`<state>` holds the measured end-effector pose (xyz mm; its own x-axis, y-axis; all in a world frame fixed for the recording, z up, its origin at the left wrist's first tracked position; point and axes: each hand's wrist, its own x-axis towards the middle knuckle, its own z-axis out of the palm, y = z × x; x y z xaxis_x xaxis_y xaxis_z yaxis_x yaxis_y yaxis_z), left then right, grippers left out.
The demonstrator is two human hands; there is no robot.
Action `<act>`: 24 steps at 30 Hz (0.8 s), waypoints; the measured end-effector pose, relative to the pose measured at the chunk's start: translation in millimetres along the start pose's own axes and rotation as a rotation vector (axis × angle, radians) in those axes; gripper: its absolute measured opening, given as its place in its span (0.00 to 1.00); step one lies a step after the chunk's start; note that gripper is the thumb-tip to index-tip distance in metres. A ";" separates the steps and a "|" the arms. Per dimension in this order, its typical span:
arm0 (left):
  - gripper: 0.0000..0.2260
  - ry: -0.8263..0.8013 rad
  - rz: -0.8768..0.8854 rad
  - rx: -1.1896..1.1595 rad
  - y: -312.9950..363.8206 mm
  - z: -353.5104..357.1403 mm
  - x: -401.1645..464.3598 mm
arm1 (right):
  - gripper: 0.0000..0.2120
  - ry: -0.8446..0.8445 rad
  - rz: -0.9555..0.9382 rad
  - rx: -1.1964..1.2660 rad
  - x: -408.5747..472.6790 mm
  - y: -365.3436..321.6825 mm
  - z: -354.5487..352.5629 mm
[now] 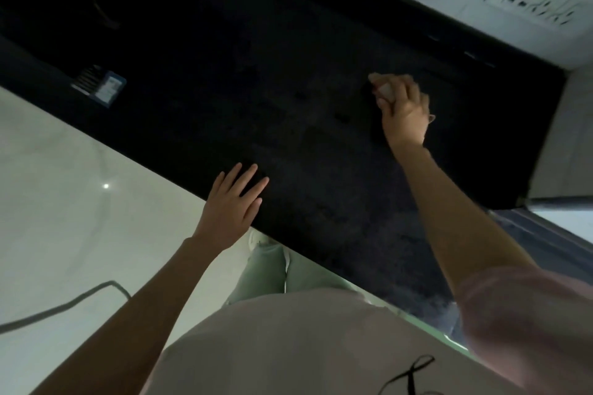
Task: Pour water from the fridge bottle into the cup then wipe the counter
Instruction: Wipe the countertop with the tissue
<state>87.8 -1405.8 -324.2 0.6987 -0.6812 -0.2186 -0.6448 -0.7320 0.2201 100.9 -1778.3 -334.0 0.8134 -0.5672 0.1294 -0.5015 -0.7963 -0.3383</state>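
A black stone counter (288, 90) runs across the view from upper left to lower right. My right hand (406, 112) reaches over its far right part and grips a small pale wad, a cloth or tissue (383, 86), held down against the dark surface. My left hand (232, 202) lies flat with straight fingers on the counter's near edge. No bottle or cup shows in this dim view.
A small blue and white packet (102, 88) lies on the counter at the left. A white wall socket plate (542, 0) sits on the tiled wall at top right. Dim shapes stand at the counter's far left. Pale floor with a grey cable (64, 305) lies below.
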 end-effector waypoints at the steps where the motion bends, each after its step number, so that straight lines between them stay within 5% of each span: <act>1: 0.21 0.014 -0.011 -0.007 2.0 -1.3 1.5 | 0.21 0.006 -0.006 -0.006 -10.1 -8.3 -0.9; 8: 0.22 0.028 -0.073 -0.025 27.8 -8.5 44.3 | 0.19 -0.065 -0.341 0.105 -166.6 -40.8 -0.9; 11: 0.21 0.008 -0.038 -0.016 43.9 -13.6 81.1 | 0.19 -0.091 -0.427 0.126 -150.6 -18.4 -8.0; 20: 0.22 -0.022 0.042 0.072 51.7 -17.7 136.3 | 0.23 0.012 0.076 0.022 57.7 90.9 -17.5; 24: 0.22 -0.035 0.035 0.071 51.8 -15.4 138.4 | 0.21 0.016 0.041 0.005 42.6 66.0 -10.7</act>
<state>155.9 -1537.8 -328.4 0.6646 -0.7056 -0.2456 -0.6901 -0.7058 0.1602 99.4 -1857.3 -340.9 0.7873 -0.6026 0.1307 -0.5327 -0.7714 -0.3480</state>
